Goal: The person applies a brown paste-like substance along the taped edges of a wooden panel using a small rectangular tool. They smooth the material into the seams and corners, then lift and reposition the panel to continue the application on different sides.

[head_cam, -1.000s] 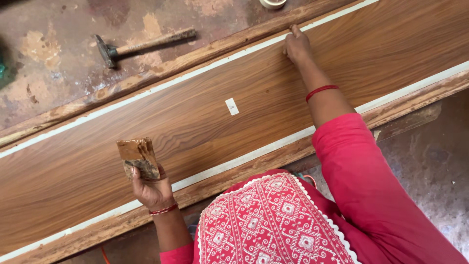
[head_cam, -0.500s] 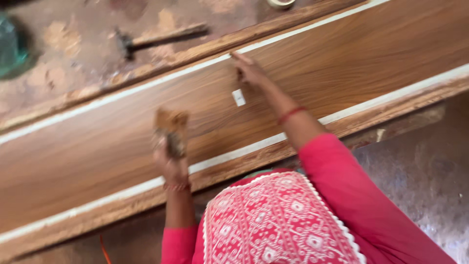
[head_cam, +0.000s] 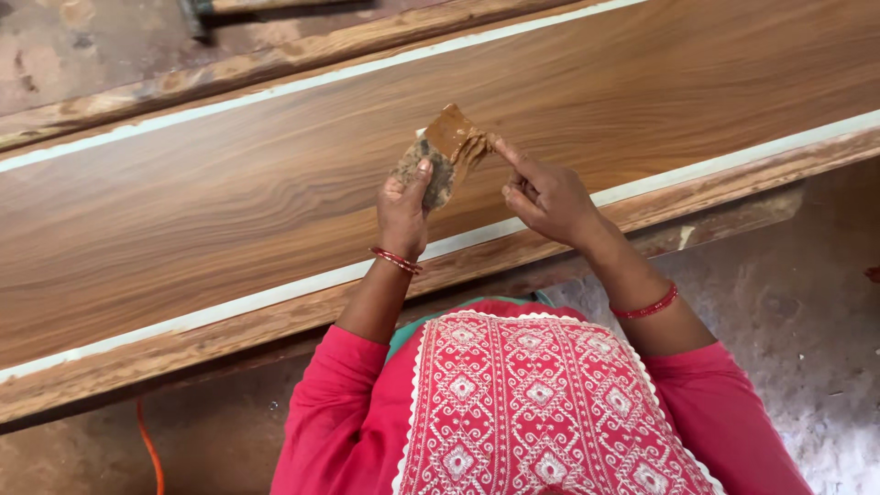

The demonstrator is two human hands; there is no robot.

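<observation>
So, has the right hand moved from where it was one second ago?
Yes. The right hand left the far white edge strip of the wood-grain panel and came toward the body; its forefinger now touches the brown-smeared block.

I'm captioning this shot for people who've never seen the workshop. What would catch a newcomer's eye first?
First, the long wood-grain panel running slantwise across the view, edged with pale strips. At its middle, the left hand holds up a small block smeared with brown paste, and the right hand touches its forefinger to the block's edge. Below, the red embroidered cloth fills the bottom of the picture.
</observation>
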